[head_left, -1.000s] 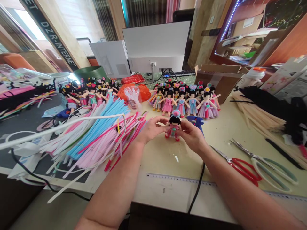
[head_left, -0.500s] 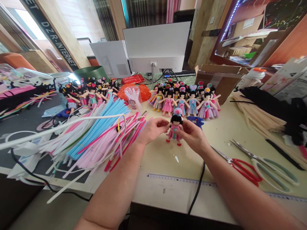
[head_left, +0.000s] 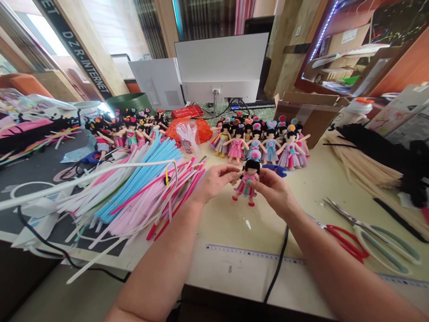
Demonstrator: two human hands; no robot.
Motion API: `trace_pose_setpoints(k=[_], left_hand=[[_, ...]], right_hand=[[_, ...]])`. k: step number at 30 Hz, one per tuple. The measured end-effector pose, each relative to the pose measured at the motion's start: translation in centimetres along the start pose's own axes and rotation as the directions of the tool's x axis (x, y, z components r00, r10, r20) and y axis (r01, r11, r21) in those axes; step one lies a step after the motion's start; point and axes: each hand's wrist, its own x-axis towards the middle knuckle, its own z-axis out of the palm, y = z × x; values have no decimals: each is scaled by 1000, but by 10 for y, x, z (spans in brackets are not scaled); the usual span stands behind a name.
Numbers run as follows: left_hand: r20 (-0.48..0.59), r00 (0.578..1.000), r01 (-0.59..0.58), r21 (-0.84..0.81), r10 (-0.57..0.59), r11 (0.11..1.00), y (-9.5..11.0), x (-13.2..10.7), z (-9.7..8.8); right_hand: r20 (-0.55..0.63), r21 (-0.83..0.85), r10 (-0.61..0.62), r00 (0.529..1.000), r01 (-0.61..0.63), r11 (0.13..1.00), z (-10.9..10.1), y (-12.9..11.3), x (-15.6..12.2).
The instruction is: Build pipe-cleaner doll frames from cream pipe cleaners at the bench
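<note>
A small pipe-cleaner doll point(head_left: 248, 184) stands between my hands, just above or on the table. It has black hair, a pink dress, red shoes and a blue-and-pink headpiece, and its head leans slightly right. My left hand point(head_left: 216, 182) is closed in a pinch at the doll's left-side arm. On the other side, my right hand point(head_left: 275, 193) grips the doll's body, its thumb against the dress front. The far fingers of the right hand are partly hidden. Just behind that hand lies a blue glue gun point(head_left: 277, 170), partly covered.
Finished dolls point(head_left: 237, 145) stand in rows behind. Bundles of pipe cleaners point(head_left: 134, 179) and a white cable point(head_left: 83, 176) spread over the left. Red-handled scissors point(head_left: 346, 243) and grey-green-handled scissors point(head_left: 385, 243) lie at right. A ruler point(head_left: 248, 252) and black cord point(head_left: 278, 264) are near the front edge.
The doll's head has tipped a little to the right, while its feet have barely shifted. Both hands keep their hold on it. The whole view has shifted slightly.
</note>
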Motion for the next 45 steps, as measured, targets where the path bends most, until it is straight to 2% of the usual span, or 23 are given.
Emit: trace_pose_setpoints(k=[5, 8, 13, 18, 24, 30, 34, 39, 42, 45], left_hand=[[10, 999, 43, 34, -43, 998, 0, -1, 1], [-21, 998, 61, 73, -60, 995, 1, -1, 2], [-84, 995, 56, 88, -49, 995, -2, 2, 1], [-92, 995, 56, 71, -49, 996, -2, 3, 1], [-82, 994, 72, -5, -72, 997, 0, 1, 6], [21, 994, 109, -58, -108, 992, 0, -1, 10], [-44, 995, 92, -13, -92, 996, 4, -4, 13], [-138, 990, 43, 123, -26, 992, 7, -5, 17], [-134, 991, 28, 147, -9, 989, 6, -4, 19], [-91, 995, 45, 99, -35, 994, 4, -4, 20]], right_hand=[[23, 6, 35, 999, -35, 999, 1, -3, 0], [46, -1, 50, 998, -50, 999, -1, -5, 0], [-84, -87, 106, 991, -113, 990, -9, -3, 2], [-87, -85, 181, 980, -188, 978, -9, -1, 3], [-91, -37, 157, 983, -161, 986, -6, -1, 3], [-56, -61, 148, 987, -151, 987, -4, -4, 1], [-68, -98, 150, 986, -157, 983, -1, -8, 0], [-83, -97, 157, 984, -165, 982, 1, -12, -2], [-77, -63, 172, 982, -177, 982, 1, -13, -2], [-72, -46, 167, 983, -171, 984, 0, -13, -2]])
